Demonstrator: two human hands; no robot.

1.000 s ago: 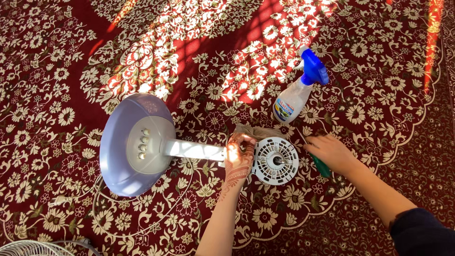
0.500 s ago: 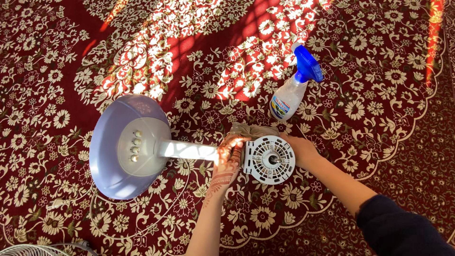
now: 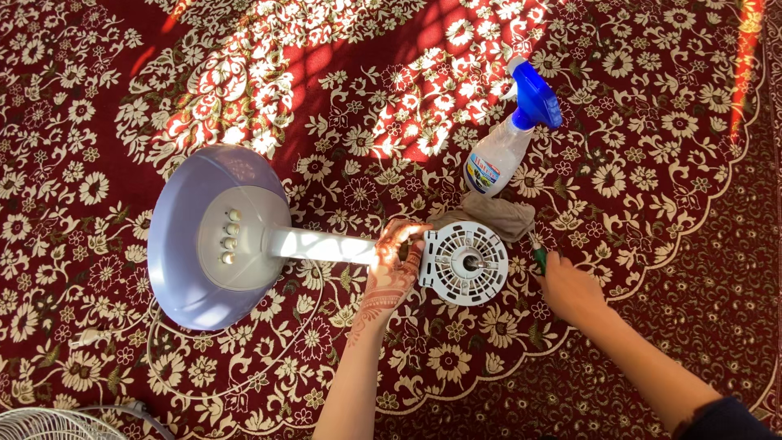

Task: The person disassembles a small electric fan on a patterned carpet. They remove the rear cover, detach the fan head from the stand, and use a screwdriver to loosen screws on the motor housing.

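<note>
Here, a pedestal fan without its blades and grilles is lying on its side on a red carpet [image 3: 98, 98] patterned with cream flowers. The white round motor housing [image 3: 464, 263] is serving as the landmark: it is facing up, with its slotted face and a short shaft showing in the middle. Just to the left of the housing, the left hand [image 3: 393, 265], patterned with henna, is wrapping its fingers around the neck where the white pole [image 3: 318, 244] is joining the housing, the grip closed on that neck. Farther left of the housing, the pole is running to the lilac round base [image 3: 191, 244], which is standing on edge and showing a column of four pale buttons.

Just to the right of the housing, the right hand [image 3: 568, 287] is resting on the carpet, its fingers curled around a green-handled tool [image 3: 538, 257], likely a screwdriver, whose thin end is pointing up toward the cloth; most of the handle is hidden inside the fist. Above and slightly right of the housing, a crumpled brown cloth [image 3: 495, 213] is lying touching its upper edge. Farther above the housing, a clear spray bottle [image 3: 501, 155] with a blue trigger head is lying tilted on the carpet. Far to the lower left of the housing, part of a white wire grille [image 3: 49, 424] is showing at the picture's corner.
</note>
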